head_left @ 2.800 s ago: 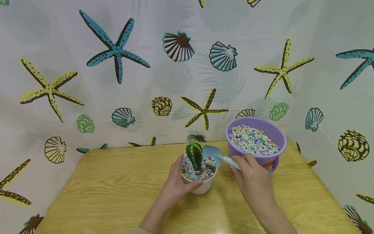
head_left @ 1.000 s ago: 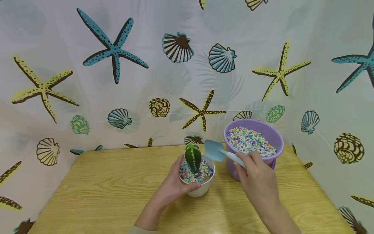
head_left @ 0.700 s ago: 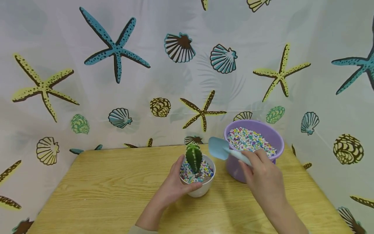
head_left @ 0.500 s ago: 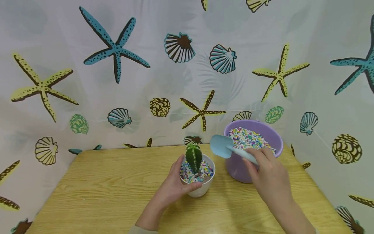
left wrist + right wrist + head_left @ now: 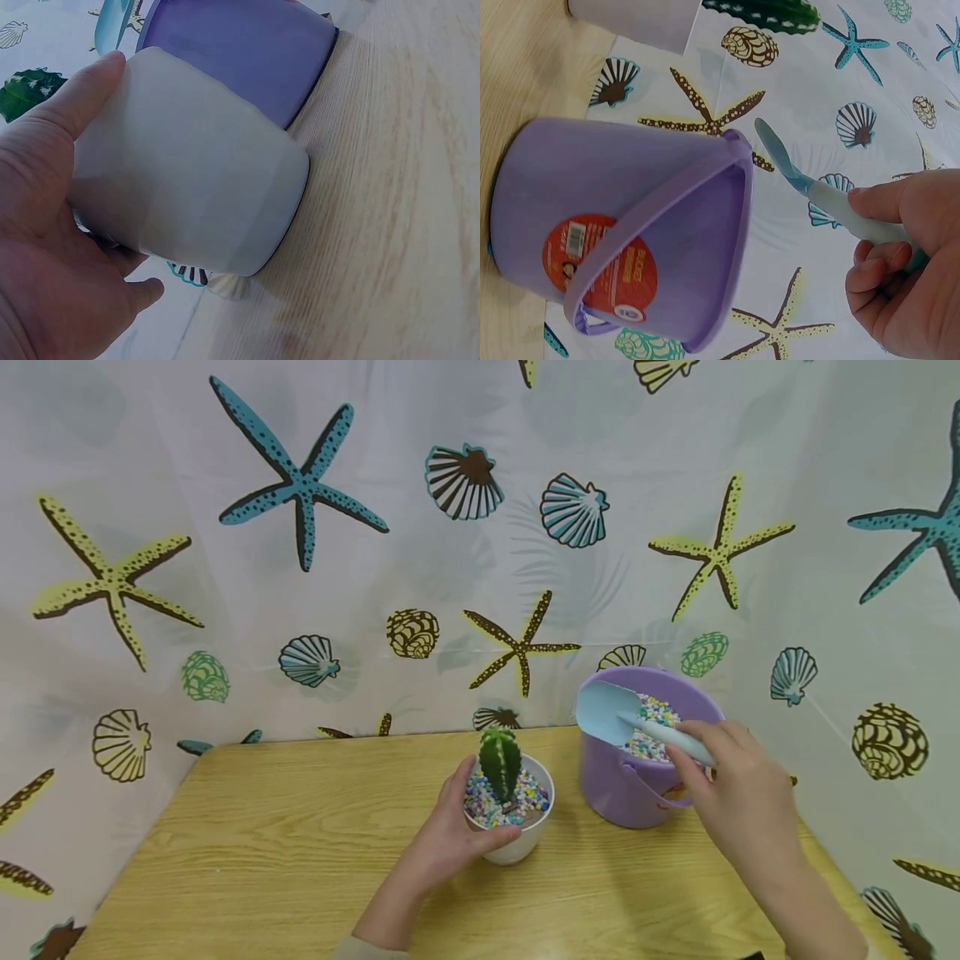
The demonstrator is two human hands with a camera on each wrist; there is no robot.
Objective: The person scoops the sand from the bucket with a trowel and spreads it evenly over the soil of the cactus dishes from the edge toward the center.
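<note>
A small green cactus (image 5: pixel 500 766) stands in a white flowerpot (image 5: pixel 517 845), with multicoloured pebbles (image 5: pixel 487 806) around its stem and a brown patch at the front right. My left hand (image 5: pixel 452 837) grips the pot from the left, thumb along the front and fingers round the far side. In my right hand (image 5: pixel 738 789) is a light blue toy shovel (image 5: pixel 609 713), gripped by its handle. Its blade looks bare and hangs above the left rim of a purple bucket (image 5: pixel 615 789). Pebbles of the same kind (image 5: pixel 651 745) lie in the bucket, partly hidden by the shovel.
Pot and bucket stand a short way apart on a wooden table (image 5: pixel 300 843). The bucket's handle (image 5: pixel 660 202) hangs down its front, over a red label (image 5: pixel 600 266). Behind and beside the table hangs a white curtain (image 5: pixel 360 577) printed with starfish and shells.
My right hand has drawn the shovel away from the pot, up and right to over the bucket. Pebbles on its blade earlier are gone. The left hand keeps its grip on the pot.
</note>
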